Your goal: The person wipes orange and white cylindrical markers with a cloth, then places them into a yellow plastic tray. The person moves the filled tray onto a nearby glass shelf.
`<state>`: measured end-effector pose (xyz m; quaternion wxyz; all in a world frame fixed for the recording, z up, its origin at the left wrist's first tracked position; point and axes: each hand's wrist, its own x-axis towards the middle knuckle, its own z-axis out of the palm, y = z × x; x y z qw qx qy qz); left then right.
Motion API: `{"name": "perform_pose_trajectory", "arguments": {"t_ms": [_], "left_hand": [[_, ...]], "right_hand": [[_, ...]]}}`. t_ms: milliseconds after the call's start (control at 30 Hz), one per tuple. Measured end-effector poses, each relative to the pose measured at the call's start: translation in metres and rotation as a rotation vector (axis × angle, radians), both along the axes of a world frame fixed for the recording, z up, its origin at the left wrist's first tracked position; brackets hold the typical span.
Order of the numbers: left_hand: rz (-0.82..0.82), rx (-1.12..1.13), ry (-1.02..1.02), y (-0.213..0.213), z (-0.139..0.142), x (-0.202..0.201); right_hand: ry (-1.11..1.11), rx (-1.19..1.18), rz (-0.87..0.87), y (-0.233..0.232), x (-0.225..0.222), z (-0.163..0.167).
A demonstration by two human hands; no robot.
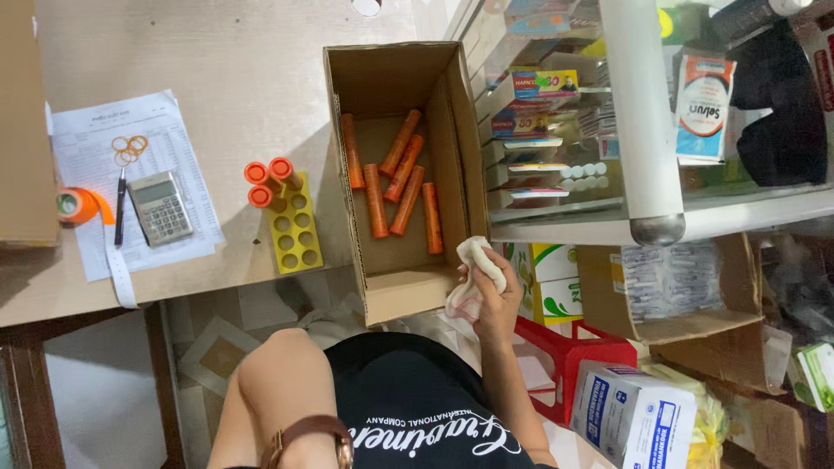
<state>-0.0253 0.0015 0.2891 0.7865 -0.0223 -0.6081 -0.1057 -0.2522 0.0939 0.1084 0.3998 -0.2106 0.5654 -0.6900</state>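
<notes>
**Six orange tubes wait in an open box as a cloth is held ready**

Six orange tubes lie loose on the bottom of an open cardboard box that juts past the edge of a pale tabletop. The right hand, just beside the box's near right corner, has its fingers curled tight around a crumpled white cloth. The left hand is cut off at the bottom edge, only a wrist with a brown watch strap showing, so whether it is spread or clenched cannot be told. Left of the box stands a yellow rack bearing three more orange tubes at its far end, its other holes bare. Farther left sit a calculator, a pen and rubber bands on a printed sheet. Wiping is likely done best one tube at a time, the cloth wrapped fully round each, then the tube set upright in a free hole.
</notes>
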Motion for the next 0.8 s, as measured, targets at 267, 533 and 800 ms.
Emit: {"name": "perform_pose_trajectory", "arguments": {"t_ms": [267, 533, 800], "left_hand": [[-0.065, 0.887, -0.463, -0.054, -0.093, -0.085], [-0.245, 1.520, -0.831, -0.084, -0.254, -0.217], [0.045, 1.874, -0.692, -0.077, -0.313, -0.228]], "right_hand": [[-0.008, 0.028, -0.123, 0.002, -0.013, 0.002], [0.001, -0.024, -0.114, 0.006, -0.023, 0.002], [-0.020, -0.071, -0.085, 0.014, -0.031, 0.000]]}}
